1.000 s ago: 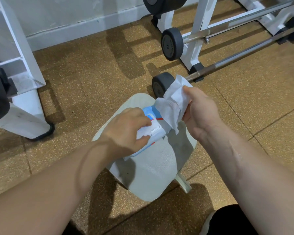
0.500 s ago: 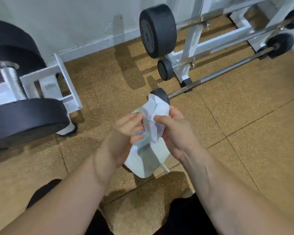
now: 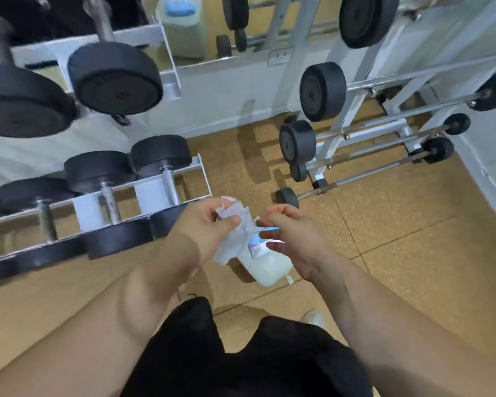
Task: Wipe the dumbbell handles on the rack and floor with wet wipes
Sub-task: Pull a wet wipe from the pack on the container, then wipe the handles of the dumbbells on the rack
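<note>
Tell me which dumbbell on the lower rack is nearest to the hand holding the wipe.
The rightmost dumbbell, at the rack's end: its near head lies just beside the left hand gripping the wet wipe; the others sit further left.

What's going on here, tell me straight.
A person stands by the dumbbell rack. The left hand grips a crumpled wet wipe; the right hand appears to pinch the wipes pack over a pale pad on the floor. The dumbbell handles are not yet being wiped.
</note>
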Available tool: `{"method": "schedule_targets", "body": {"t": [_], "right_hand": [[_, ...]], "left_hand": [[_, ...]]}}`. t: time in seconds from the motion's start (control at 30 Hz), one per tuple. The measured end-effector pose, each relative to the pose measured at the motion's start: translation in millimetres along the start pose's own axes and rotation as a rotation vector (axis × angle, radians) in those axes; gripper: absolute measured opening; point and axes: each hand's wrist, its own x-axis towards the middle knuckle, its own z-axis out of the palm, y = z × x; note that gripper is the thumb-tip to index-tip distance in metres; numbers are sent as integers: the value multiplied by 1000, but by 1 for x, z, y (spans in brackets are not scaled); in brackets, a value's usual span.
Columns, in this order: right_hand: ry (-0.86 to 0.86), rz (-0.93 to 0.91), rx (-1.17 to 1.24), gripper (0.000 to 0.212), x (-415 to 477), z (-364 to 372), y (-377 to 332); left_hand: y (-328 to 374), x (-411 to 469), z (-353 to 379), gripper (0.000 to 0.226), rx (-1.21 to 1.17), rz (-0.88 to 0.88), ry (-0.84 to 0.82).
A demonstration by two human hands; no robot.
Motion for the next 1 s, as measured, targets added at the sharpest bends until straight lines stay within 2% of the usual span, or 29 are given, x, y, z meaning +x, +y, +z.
{"method": "schedule_targets", "body": {"t": [0.13, 0.23, 0.43, 0.6, 0.67, 0.83, 0.93, 1.0], "right_hand": [[-263, 29, 23, 48, -30, 66, -27], [-387, -8, 62, 47, -39, 113, -37], [-309, -70, -17, 28, -31, 157, -55], [-366, -35, -44, 32, 5, 163, -85], [-356, -36, -59, 30, 26, 168, -98], [-299, -60, -83, 18, 78, 183, -147], [-349, -87, -99, 15, 99, 193, -184], [-400, -77, 10, 17, 113, 197, -206]], "left_hand": [[40, -31, -74, 20, 202, 46, -117], [56, -43, -116, 17, 248, 75, -126], [56, -37, -166, 17, 153, 10, 164], [66, -10, -187, 16, 115, -61, 378], [78, 3, -194, 16, 145, -42, 410], [108, 44, -226, 13, 32, -62, 456], [121, 63, -239, 12, 17, -86, 548], [128, 74, -245, 12, -16, -100, 590]]}}
